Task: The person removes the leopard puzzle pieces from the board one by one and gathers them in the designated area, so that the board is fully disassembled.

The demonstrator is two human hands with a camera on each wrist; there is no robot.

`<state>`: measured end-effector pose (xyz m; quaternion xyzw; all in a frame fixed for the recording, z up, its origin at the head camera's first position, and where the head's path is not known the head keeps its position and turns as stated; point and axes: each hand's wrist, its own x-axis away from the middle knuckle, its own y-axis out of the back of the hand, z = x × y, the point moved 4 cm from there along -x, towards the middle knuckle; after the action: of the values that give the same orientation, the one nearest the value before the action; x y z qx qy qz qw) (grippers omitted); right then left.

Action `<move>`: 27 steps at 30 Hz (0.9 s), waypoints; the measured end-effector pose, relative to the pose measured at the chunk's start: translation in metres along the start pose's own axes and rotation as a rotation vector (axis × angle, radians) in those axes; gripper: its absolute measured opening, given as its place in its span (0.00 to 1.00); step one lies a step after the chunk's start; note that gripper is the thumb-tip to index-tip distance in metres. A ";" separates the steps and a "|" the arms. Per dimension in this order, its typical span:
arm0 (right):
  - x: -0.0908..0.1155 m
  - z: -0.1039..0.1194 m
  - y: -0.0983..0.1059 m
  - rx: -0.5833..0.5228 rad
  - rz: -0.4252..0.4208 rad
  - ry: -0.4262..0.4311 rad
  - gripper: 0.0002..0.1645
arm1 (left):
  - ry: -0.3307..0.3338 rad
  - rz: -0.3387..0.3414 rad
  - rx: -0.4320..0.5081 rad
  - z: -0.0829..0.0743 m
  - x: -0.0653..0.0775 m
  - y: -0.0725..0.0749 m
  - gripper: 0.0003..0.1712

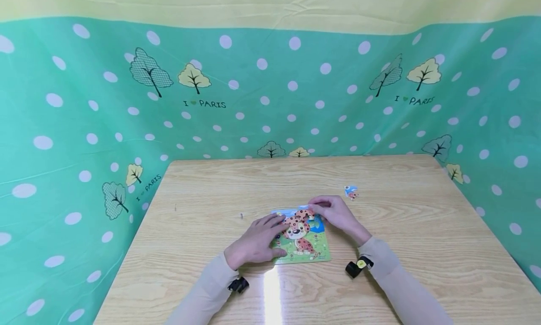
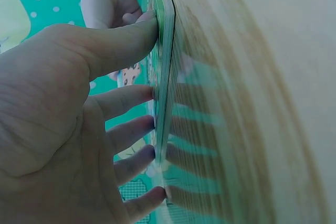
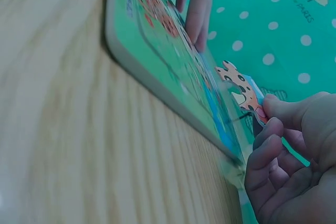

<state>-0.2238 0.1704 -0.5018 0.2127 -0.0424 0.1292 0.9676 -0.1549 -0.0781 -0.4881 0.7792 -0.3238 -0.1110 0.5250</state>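
Observation:
A jigsaw puzzle board (image 1: 319,251) with a spotted leopard cub picture lies on the wooden table. My left hand (image 1: 258,239) rests on its left side, fingers spread. In the left wrist view, the thumb (image 2: 126,43) lies over the board's near part and the fingertips touch its face and edge. Between thumb and curled fingers, my right hand (image 1: 337,214) pinches a puzzle piece (image 3: 242,88) with orange, black-spotted and blue print. That piece is tilted up at the board's upper right corner, overlapping the board in the head view.
Another puzzle piece (image 1: 351,192), blue and orange, lies on the table (image 1: 203,189) beyond the right hand. A tiny dark speck (image 1: 242,216) sits left of the board. A green dotted cloth (image 1: 253,99) hangs around the table's back and sides.

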 end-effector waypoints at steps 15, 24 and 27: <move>0.002 -0.016 0.035 0.042 -0.070 -0.042 0.22 | 0.012 0.005 0.004 -0.001 0.002 0.001 0.44; 0.005 -0.023 0.056 0.039 -0.103 -0.040 0.24 | 0.008 0.003 0.001 -0.001 0.001 0.000 0.44; 0.007 -0.024 0.061 0.041 -0.112 -0.041 0.24 | 0.006 0.003 -0.002 0.000 0.001 -0.001 0.44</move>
<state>-0.2333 0.2358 -0.4977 0.2369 -0.0476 0.0713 0.9677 -0.1535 -0.0783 -0.4885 0.7785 -0.3234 -0.1083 0.5269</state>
